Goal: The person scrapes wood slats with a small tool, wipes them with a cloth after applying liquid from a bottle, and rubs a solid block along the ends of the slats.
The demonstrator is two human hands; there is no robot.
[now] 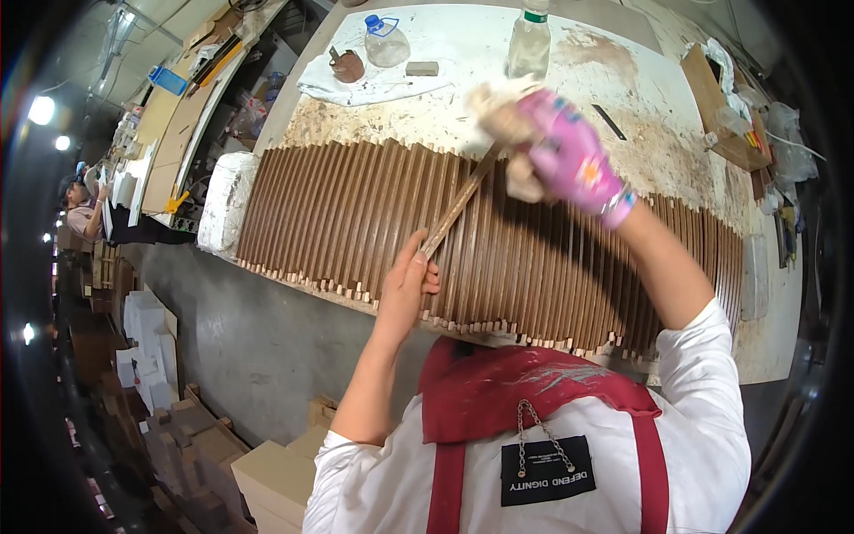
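Note:
My bare left hand (pixel 409 280) grips the lower end of a narrow brown wooden strip (pixel 463 197), which slants up and away to the right. On my right hand (pixel 569 156) is a pink patterned glove, smeared by motion. Its fingers are closed round a cream rag (pixel 501 105) at the strip's far end. Beneath both hands, many similar brown wooden strips (pixel 347 218) lie side by side across the table, with pale ends showing along the near and far edges. My right arm casts a shadow over part of the row.
Beyond the strips, the stained white tabletop (pixel 445 31) holds a blue-capped jug (pixel 386 44), a transparent bottle (pixel 531 44), a small block (pixel 422 68) and a rusty-brown tin (pixel 347 66). A wrapped white block (pixel 229 203) flanks the row. A cardboard box (pixel 725 125) stands right; another person (pixel 84 209) is far left.

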